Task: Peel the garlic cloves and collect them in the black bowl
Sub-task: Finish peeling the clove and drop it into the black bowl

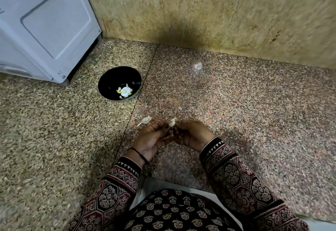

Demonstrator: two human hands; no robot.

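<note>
A garlic clove with its pale skin partly lifted sits between the fingertips of both hands. My left hand pinches it from the left, and my right hand pinches it from the right, just above the speckled floor. The black bowl stands up and to the left, holding several peeled cloves. A piece of garlic with its stalk lies on the floor just left of my hands.
A white appliance fills the upper left, close to the bowl. A stone-tiled wall runs along the back. Small bits of peel lie on the floor towards the wall.
</note>
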